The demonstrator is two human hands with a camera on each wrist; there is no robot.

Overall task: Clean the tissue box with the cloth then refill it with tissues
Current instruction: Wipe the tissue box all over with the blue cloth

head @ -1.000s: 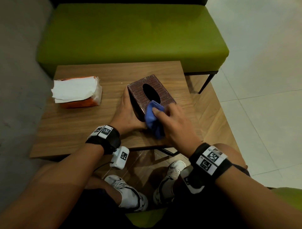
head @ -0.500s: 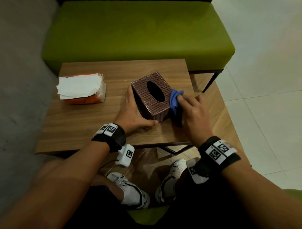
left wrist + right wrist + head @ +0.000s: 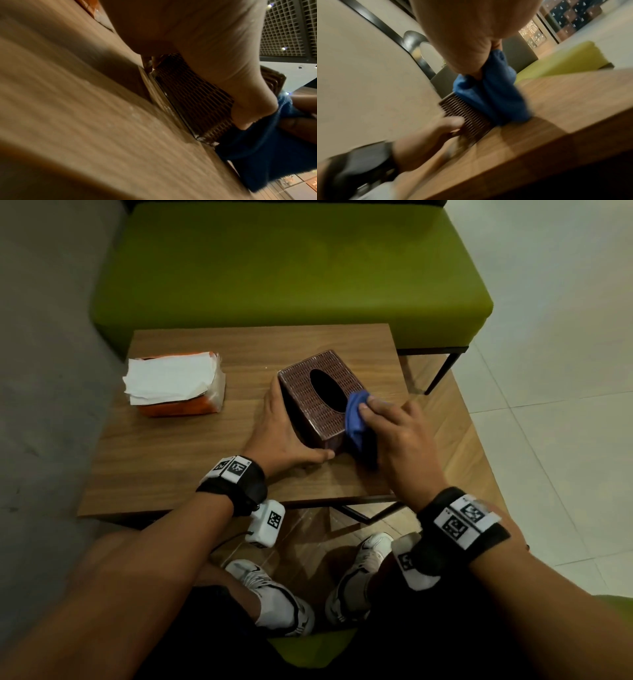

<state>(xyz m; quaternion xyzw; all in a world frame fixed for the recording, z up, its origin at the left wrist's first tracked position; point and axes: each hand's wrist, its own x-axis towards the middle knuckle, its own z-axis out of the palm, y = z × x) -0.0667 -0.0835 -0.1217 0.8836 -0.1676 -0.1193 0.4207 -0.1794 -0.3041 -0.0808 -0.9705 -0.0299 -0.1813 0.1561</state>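
Note:
A brown woven tissue box [image 3: 320, 392] [image 3: 190, 97] [image 3: 465, 115] with a dark oval slot stands on the wooden table [image 3: 178, 453]. My left hand [image 3: 284, 433] holds the box by its left side, thumb along the near end. My right hand [image 3: 394, 429] grips a bunched blue cloth [image 3: 356, 419] [image 3: 267, 146] [image 3: 491, 94] and presses it against the box's right side near the top edge. A pack of white tissues [image 3: 174, 383] in an orange wrapper lies at the table's left.
A green upholstered bench [image 3: 291, 268] runs behind the table. A grey wall is at the left and pale floor tiles [image 3: 565, 371] at the right. My knees and white shoes [image 3: 274, 594] are under the near table edge.
The cloth moved from the box's near end round to its right side. The left hand kept its hold on the box, and my head view shifted slightly.

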